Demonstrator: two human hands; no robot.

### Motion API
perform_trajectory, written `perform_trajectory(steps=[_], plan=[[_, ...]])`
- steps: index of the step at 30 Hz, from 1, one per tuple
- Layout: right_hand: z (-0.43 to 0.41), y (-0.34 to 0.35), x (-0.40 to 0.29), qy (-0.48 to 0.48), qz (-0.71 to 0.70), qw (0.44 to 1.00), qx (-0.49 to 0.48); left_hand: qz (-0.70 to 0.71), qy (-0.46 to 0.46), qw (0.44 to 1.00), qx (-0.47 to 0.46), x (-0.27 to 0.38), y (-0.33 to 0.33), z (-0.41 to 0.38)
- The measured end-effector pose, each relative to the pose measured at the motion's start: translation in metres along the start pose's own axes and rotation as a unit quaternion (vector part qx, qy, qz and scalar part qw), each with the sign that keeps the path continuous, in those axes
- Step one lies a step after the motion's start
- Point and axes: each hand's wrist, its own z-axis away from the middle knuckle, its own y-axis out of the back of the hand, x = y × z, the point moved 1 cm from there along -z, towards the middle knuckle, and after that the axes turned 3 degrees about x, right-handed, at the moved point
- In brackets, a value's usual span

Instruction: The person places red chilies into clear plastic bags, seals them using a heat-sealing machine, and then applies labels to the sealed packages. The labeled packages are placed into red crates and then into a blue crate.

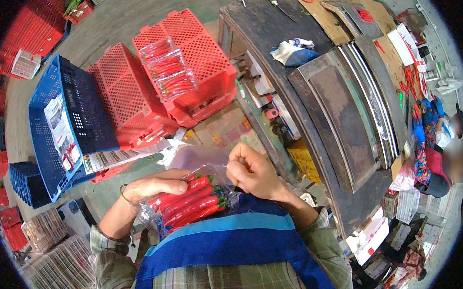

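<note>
My left hand (160, 186) holds a clear plastic bag of red chili peppers (195, 202) against my blue apron, its thumb lying over the peppers. The green stem ends point to the right. At the bag's right upper edge, my right hand (253, 171) pinches the clear film between curled fingers. Three flat packs of red chilies (171, 66) in clear film lie in a row on an upturned red plastic crate (205, 46) beyond my hands.
A blue perforated basket (51, 127) holding printed papers stands at left beside another red crate (120, 87). At right is a dark worktable (256, 23) with a metal machine (341, 114), a knife (278, 6) and a cloth (293, 53). Gloved co-workers handle chilies farther right.
</note>
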Motion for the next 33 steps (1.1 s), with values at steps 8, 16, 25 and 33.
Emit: perform_trajectory(steps=[8, 16, 25, 33], plan=[[-0.004, 0.023, 0.001, 0.05, 0.114, 0.977, -0.173, -0.026, 0.007, 0.997, 0.069, 0.008, -0.012, 0.003], [0.011, 0.006, 0.003, 0.01, 0.031, 0.999, -0.002, 0.033, -0.005, 0.997, 0.068, 0.015, -0.021, 0.003], [0.0, -0.002, -0.001, -0.087, -0.035, 0.996, -0.007, 0.009, -0.025, 1.0, -0.007, 0.011, -0.008, -0.003], [-0.01, -0.018, 0.011, 0.055, -0.061, 0.983, 0.167, -0.014, -0.065, 0.997, -0.035, 0.022, -0.016, -0.001]])
